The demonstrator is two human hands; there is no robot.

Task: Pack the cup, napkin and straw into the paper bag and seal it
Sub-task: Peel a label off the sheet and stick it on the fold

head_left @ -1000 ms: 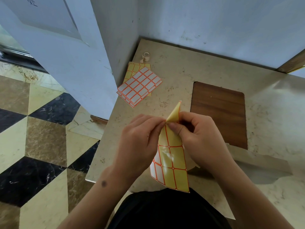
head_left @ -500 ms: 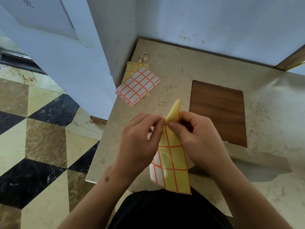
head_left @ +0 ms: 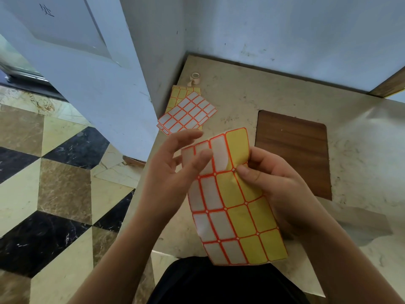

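Meanwhile, both hands were busy with a label sticker sheet (head_left: pixel 235 207) held above the near edge of the marble table (head_left: pixel 241 84).

The right hand (head_left: pixel 282 189) gripped the sheet's right edge, thumb pressed on its front at mid-height and fingers curled behind it. The left hand (head_left: pixel 173 170) was loosely open at the sheet's upper left, fingers spread and blurred; whether its thumb touched the labels or held a peeled one could not be told. On the sheet, white labels remained along the left and bare yellow backing showed on the right. A stack of sticker sheets (head_left: pixel 188 111) lay far left on the table, a small tape roll (head_left: pixel 195 76) just beyond it. A flat paper bag (head_left: pixel 359 218) lay on the table to the right, behind the right forearm, near a wooden inset panel (head_left: pixel 293 154). No cup, napkin or straw could be made out.
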